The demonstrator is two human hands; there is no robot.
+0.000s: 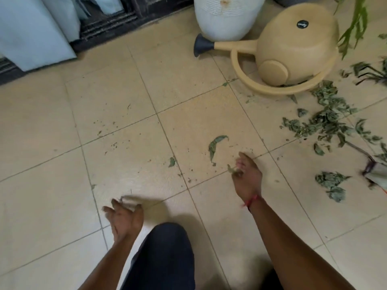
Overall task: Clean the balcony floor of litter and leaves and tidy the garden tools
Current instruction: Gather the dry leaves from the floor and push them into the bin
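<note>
Right hand (249,174) pinches dried green leaf scraps (232,169), fingers curled on them, over the beige tiled floor (125,132). Left hand (123,218) is low, fingers apart and loosely bent. Withered green leaf litter (326,120) lies at the floor's right edge, near the tipped beige plastic watering can (293,51).

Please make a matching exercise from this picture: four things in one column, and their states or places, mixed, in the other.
1. beige plastic watering can
2. white ribbed pot
3. long curled green leaf
4. right hand

a. holds leaf scraps
b. lies on its side
c. stands upright
d. lies on a floor tile just beyond the hand

Pairs: 1-b, 2-c, 3-d, 4-a.
</note>
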